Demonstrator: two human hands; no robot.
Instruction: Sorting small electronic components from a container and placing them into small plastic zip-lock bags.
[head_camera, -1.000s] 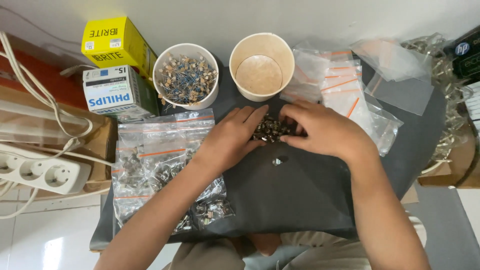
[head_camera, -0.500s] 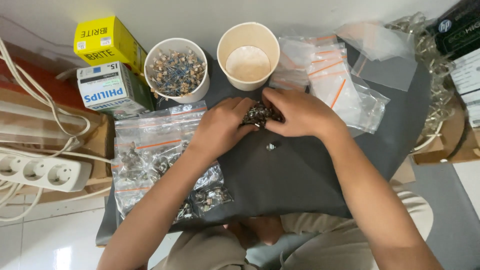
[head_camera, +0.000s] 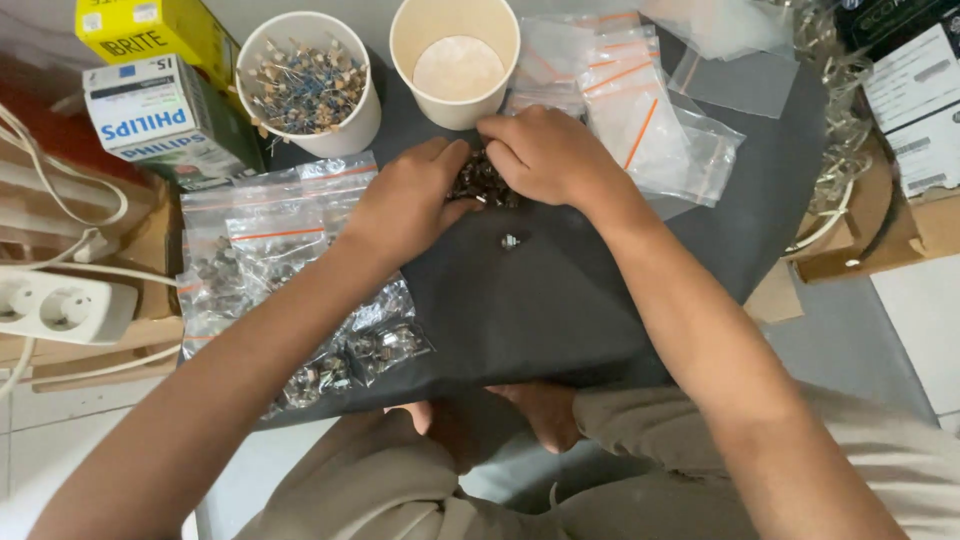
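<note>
Grey cloth (head_camera: 560, 300) bears a pile of small metal parts (head_camera: 482, 183) cupped between the left hand (head_camera: 405, 205) at 9 o'clock and right hand (head_camera: 550, 155) at 3, fingers curled loosely on it.

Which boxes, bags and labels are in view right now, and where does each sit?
Yellow box: top left corner, rectangular, dark print.
White box: below the yellow one, blue print, green side.
Filled bags: clear, orange strip, under the left forearm, holding small metal parts.
Empty bags: clear, orange strip, beyond the right hand.
Dark box: top right.
White label: below it, on a cardboard box.
</note>
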